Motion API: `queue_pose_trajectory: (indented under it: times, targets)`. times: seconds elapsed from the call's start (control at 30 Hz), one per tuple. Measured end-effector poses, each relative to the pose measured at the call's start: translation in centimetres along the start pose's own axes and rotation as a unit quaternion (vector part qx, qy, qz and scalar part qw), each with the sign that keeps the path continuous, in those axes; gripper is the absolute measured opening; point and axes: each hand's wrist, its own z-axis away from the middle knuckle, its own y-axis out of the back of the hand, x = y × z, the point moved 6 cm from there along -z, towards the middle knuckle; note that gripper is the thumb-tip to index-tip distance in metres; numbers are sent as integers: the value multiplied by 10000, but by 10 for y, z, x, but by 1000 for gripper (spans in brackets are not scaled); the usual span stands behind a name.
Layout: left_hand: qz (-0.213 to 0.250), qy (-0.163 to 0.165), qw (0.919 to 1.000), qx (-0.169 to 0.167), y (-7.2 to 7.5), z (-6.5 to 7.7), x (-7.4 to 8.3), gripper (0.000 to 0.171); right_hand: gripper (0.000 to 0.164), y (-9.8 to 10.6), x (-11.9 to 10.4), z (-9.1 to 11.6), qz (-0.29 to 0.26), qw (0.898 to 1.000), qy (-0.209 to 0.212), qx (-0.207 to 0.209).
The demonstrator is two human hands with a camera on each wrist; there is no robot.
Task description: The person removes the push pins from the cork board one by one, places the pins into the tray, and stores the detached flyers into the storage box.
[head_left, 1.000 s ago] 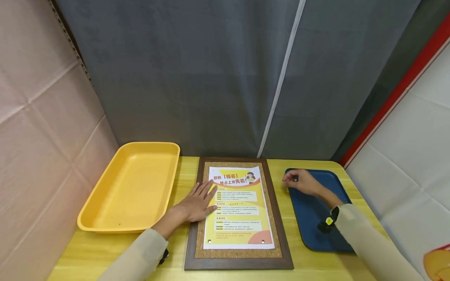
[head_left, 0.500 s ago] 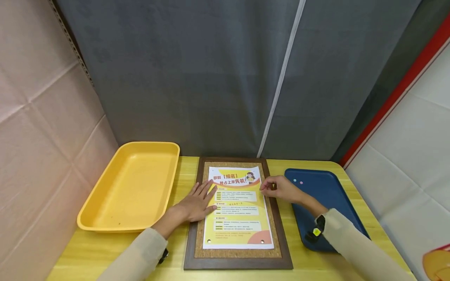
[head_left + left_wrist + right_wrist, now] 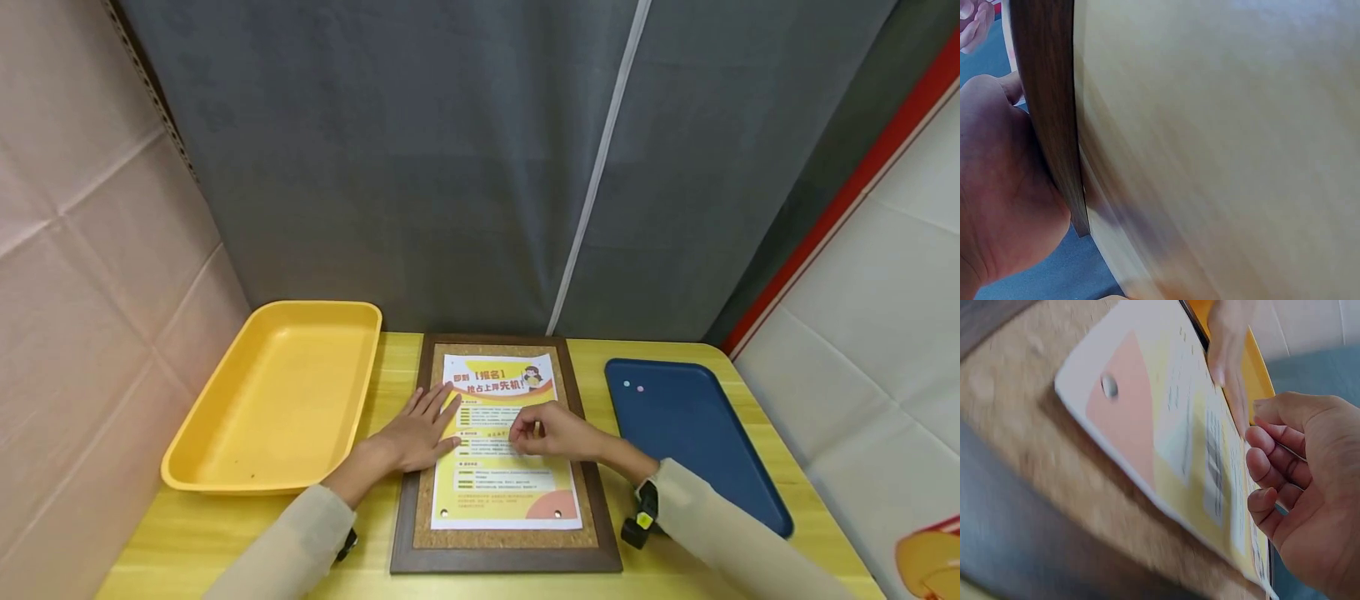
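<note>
A yellow-and-white printed poster (image 3: 517, 492) lies on a brown-framed cork board (image 3: 506, 540). Silver round tack heads (image 3: 558, 514) show at its lower corners; the right wrist view catches one tack head (image 3: 1109, 385) close up. My left hand (image 3: 418, 432) rests flat with spread fingers over the poster's left edge and the frame. Above the poster's middle, my right hand (image 3: 558, 431) has its fingers curled and its thumb close to the index finger. In the right wrist view, this hand (image 3: 1310, 469) shows curled fingertips; I cannot tell whether something small is pinched there.
To the right, a dark blue tray (image 3: 705, 433) holds a pale blue dot-like piece (image 3: 627, 383) and a pink one (image 3: 641, 388). A deep yellow tray (image 3: 285, 392) stands left of the board. Grey cloth (image 3: 420, 183) hangs behind the wooden table (image 3: 397, 367).
My right hand has moved left from over the blue tray, across the board's right edge, to above the poster's middle. The left hand stays in place.
</note>
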Motion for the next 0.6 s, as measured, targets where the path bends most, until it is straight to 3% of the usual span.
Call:
queue_pose_trajectory:
  times: [0.3,0.6]
  targets:
    - [19,87,9999,-59,-4,-2,-2,77,3,-34,-21,-18,4,9992,293,-286]
    - [105,81,9999,90,-13,-7,-10,77,8,-61,-38,-29,130,9969,527,-571]
